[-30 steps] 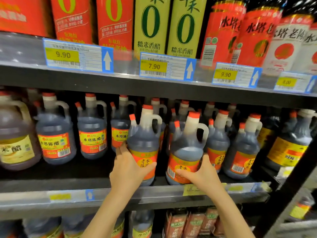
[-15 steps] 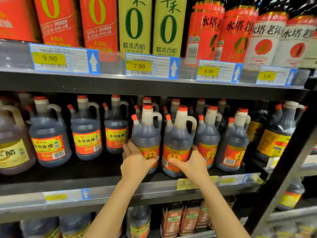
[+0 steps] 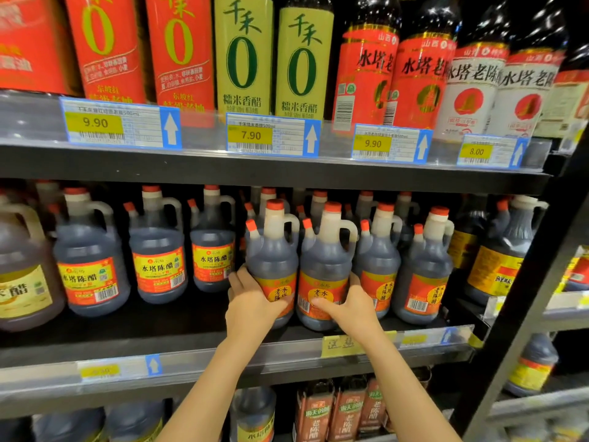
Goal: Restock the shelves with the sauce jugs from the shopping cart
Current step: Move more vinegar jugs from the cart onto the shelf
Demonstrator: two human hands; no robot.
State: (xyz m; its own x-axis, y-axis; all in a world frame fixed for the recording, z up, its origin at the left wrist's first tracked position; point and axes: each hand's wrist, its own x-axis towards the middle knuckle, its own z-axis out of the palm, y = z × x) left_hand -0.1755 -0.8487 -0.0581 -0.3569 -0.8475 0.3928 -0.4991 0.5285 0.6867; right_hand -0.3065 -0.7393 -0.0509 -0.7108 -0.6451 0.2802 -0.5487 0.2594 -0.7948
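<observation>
The head view looks at a store shelf (image 3: 197, 339) full of dark sauce. Two hands reach in to the middle shelf. The left hand (image 3: 253, 303) wraps round the bottom of one sauce jug (image 3: 272, 260). The right hand (image 3: 350, 306) wraps round the bottom of a second sauce jug (image 3: 325, 266). The two hands are close together, each one clamped on its own jug. Both jugs stand straight up on the shelf, touching side by side, near the front edge. Each has a red cap and an orange label.

More jugs of the same kind (image 3: 420, 275) stand just to the right, and others stand behind. Jugs with yellow and red labels (image 3: 159, 260) stand to the left. Tall bottles (image 3: 242, 59) fill the shelf above, with price tags (image 3: 271, 135) under them. The shopping cart is not in view.

The step looks like setting these two jugs in place. To do it well, I think the hands should push both jugs back slowly and keep them straight. The labels should face the front. The jugs should line up with the ones beside them. Pushing too fast could knock over the jugs behind.
</observation>
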